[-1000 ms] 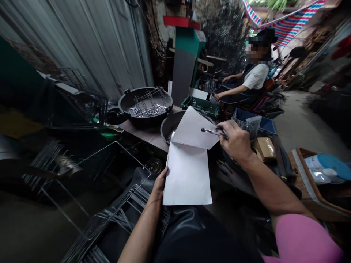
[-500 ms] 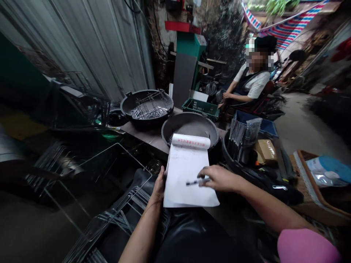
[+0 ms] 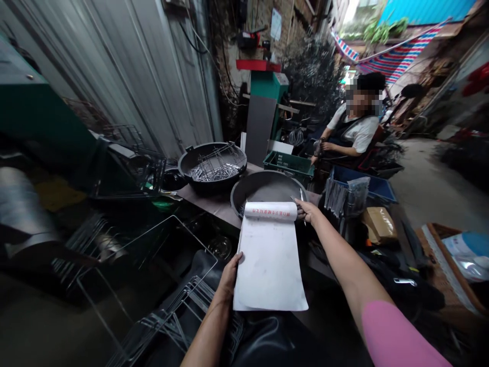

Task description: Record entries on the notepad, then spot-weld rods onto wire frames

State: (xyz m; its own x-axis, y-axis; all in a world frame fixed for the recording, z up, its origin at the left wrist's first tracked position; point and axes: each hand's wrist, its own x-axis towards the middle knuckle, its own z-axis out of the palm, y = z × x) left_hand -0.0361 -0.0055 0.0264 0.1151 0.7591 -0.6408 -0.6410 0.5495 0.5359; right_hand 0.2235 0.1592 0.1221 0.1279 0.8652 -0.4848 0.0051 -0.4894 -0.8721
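Note:
A pad of white paper (image 3: 269, 267) lies tilted above my lap, its top sheets rolled over into a tube with red print. My left hand (image 3: 231, 271) grips the pad's left edge, thumb on top. At the right end of the roll, my right hand (image 3: 306, 211) has its fingers closed against the paper. A slim pen (image 3: 302, 194) sticks up from between those fingers. Just beyond the roll stands a wide dark pan (image 3: 263, 178), partly covered by the pad.
Bent wire frames (image 3: 179, 300) lie at my left. A second pan (image 3: 183, 165) holds metal wire pieces. Beyond are a green crate (image 3: 286, 162) and a seated person (image 3: 355, 132). On the right are a blue bin (image 3: 382, 188), a brown packet (image 3: 380, 224) and a wicker basket (image 3: 439, 260).
My right hand has moved from over the middle of the page up to the rolled end, keeping the pen. The left hand still holds the pad. The view has tilted up slightly.

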